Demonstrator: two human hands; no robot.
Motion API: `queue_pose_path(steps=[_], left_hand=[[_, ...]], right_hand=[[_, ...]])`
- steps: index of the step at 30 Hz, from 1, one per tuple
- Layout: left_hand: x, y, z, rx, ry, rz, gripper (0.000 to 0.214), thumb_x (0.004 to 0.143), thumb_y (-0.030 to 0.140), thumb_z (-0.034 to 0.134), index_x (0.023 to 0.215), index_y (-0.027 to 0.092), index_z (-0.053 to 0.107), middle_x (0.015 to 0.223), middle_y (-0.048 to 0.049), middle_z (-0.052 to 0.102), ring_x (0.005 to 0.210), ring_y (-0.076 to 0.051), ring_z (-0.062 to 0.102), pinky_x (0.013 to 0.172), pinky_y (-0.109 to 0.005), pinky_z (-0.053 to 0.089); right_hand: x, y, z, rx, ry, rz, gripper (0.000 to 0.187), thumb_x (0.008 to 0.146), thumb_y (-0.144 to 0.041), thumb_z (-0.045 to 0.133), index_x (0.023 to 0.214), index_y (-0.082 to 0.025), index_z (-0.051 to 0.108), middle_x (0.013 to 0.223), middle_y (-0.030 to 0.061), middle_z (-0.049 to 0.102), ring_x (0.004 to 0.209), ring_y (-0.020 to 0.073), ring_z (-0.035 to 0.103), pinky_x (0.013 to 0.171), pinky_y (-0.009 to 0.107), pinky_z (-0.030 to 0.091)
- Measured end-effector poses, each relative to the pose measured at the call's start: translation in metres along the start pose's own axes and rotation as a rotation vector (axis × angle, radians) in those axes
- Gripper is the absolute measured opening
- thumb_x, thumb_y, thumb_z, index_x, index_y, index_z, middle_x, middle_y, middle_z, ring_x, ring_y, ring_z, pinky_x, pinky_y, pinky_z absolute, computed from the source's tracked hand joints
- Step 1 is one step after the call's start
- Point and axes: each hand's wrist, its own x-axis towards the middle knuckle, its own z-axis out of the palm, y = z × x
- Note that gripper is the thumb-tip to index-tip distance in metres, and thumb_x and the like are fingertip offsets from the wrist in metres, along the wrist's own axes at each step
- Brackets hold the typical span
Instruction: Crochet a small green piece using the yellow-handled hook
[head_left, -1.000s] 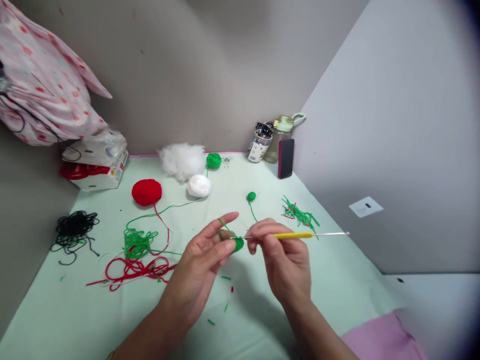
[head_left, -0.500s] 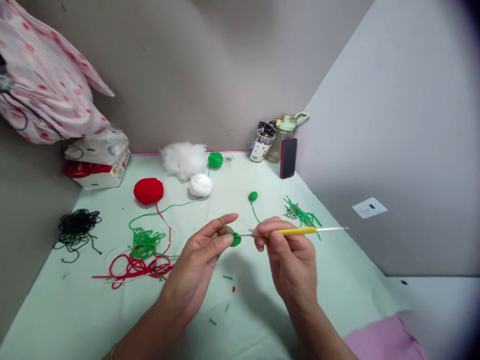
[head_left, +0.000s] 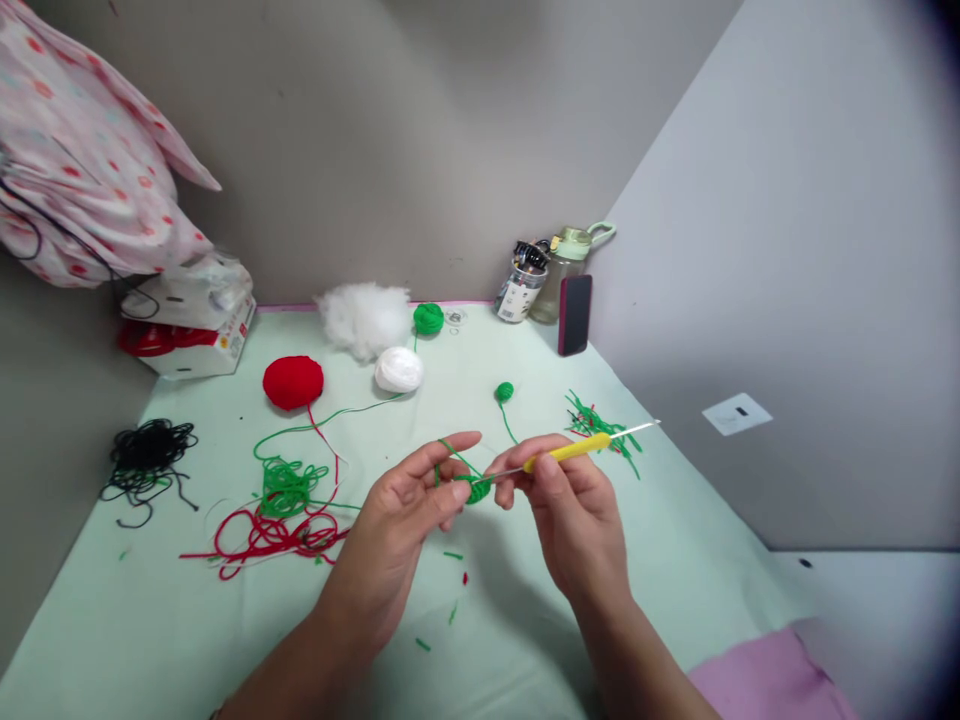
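Between the thumb and fingers of my left hand point(head_left: 409, 510) is a small piece of green crochet work point(head_left: 477, 489), partly covered by the thumb. Green yarn runs from it up over my raised left index finger. My right hand point(head_left: 574, 500) grips a crochet hook point(head_left: 570, 452) by its yellow handle, like a pen. One metal end of the hook reaches the crochet work; the other points up to the right. A small green yarn ball point(head_left: 505, 392) lies behind my hands, its strand running down towards the right hand.
To the left lie a red yarn ball point(head_left: 293, 383), tangled green yarn point(head_left: 289, 487), loose red yarn point(head_left: 262, 537) and black yarn point(head_left: 152, 447). Behind are white stuffing point(head_left: 365, 320) and a white yarn ball point(head_left: 399, 370). A phone point(head_left: 575, 315) leans near a bottle point(head_left: 551, 290). Green scraps point(head_left: 604, 428) lie right.
The hook has tilted, its far end rising and shifting left, and the right hand has come closer to the left. Yarn now stretches from the left index finger to the crochet work.
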Motion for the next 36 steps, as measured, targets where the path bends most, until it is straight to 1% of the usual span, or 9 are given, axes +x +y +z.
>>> queue_pose_path(steps=[6,10,15,18,20,22,25,27,36], left_hand=[[0.001,-0.006,-0.001,0.060,0.067,0.139,0.031,0.084,0.027,0.085,0.114,0.035,0.083,0.089,0.0028,0.064,0.086,-0.013,0.057,0.082,-0.025,0.044],[0.001,-0.008,-0.001,0.071,0.099,0.167,0.032,0.083,0.025,0.085,0.114,0.035,0.083,0.088,0.0029,0.066,0.087,-0.013,0.059,0.082,-0.023,0.046],[0.000,-0.010,0.005,0.028,0.109,0.168,0.037,0.080,0.023,0.088,0.116,0.030,0.083,0.087,0.0020,0.068,0.084,-0.012,0.059,0.080,-0.022,0.048],[0.001,-0.009,0.008,-0.112,0.060,0.048,0.048,0.078,0.026,0.091,0.125,0.027,0.079,0.083,0.0025,0.067,0.076,-0.010,0.055,0.080,-0.023,0.048],[0.002,-0.006,0.008,-0.229,0.007,-0.077,0.052,0.077,0.028,0.092,0.127,0.021,0.079,0.073,0.0042,0.061,0.068,-0.009,0.049,0.081,-0.024,0.048],[0.004,-0.003,0.007,-0.294,-0.022,-0.137,0.051,0.077,0.027,0.092,0.125,0.016,0.079,0.063,0.0075,0.051,0.063,-0.008,0.043,0.084,-0.026,0.048],[0.005,-0.001,0.004,-0.281,-0.022,-0.086,0.048,0.080,0.025,0.089,0.127,0.018,0.078,0.063,0.0082,0.048,0.062,-0.007,0.038,0.087,-0.028,0.045],[0.005,-0.003,0.001,-0.231,-0.027,-0.055,0.047,0.082,0.026,0.088,0.128,0.023,0.078,0.072,0.0061,0.054,0.065,-0.008,0.039,0.086,-0.028,0.042],[0.004,-0.003,-0.003,-0.033,0.024,0.007,0.040,0.081,0.031,0.087,0.120,0.030,0.081,0.085,0.0018,0.061,0.079,-0.014,0.049,0.079,-0.030,0.038]], right_hand=[[-0.016,0.003,-0.001,-0.438,-0.061,-0.376,0.028,0.107,-0.011,0.050,0.118,-0.024,0.073,0.099,0.0041,0.078,0.083,0.0148,0.073,0.079,0.031,0.060],[-0.017,0.005,-0.001,-0.531,-0.097,-0.536,0.033,0.104,-0.005,0.049,0.124,-0.022,0.068,0.100,0.0064,0.078,0.087,0.0175,0.073,0.081,0.035,0.060],[-0.015,0.008,-0.001,-0.786,-0.125,-0.669,0.033,0.103,-0.007,0.051,0.127,-0.022,0.068,0.100,0.0090,0.078,0.087,0.0203,0.074,0.075,0.034,0.063],[-0.017,0.010,-0.002,-0.992,-0.139,-0.813,0.036,0.101,-0.007,0.056,0.129,-0.022,0.071,0.105,0.0116,0.078,0.094,0.0235,0.075,0.078,0.036,0.063],[-0.017,0.009,-0.002,-0.901,-0.086,-0.748,0.035,0.100,-0.007,0.057,0.125,-0.025,0.074,0.104,0.0100,0.078,0.095,0.0229,0.075,0.078,0.036,0.063],[-0.016,0.008,-0.001,-0.644,-0.011,-0.560,0.032,0.102,-0.008,0.056,0.118,-0.026,0.077,0.099,0.0070,0.077,0.088,0.0198,0.072,0.075,0.033,0.061],[-0.009,0.007,0.000,-0.239,0.033,-0.266,0.024,0.106,-0.018,0.057,0.107,-0.028,0.079,0.091,0.0032,0.075,0.073,0.0148,0.066,0.066,0.030,0.057],[-0.005,0.007,0.001,-0.120,0.008,-0.171,0.020,0.105,-0.025,0.062,0.101,-0.027,0.081,0.091,0.0033,0.075,0.071,0.0138,0.065,0.064,0.028,0.056],[-0.012,0.004,0.000,-0.226,0.064,-0.228,0.022,0.104,-0.017,0.062,0.103,-0.027,0.082,0.088,0.0020,0.075,0.075,0.0145,0.066,0.067,0.029,0.055]])
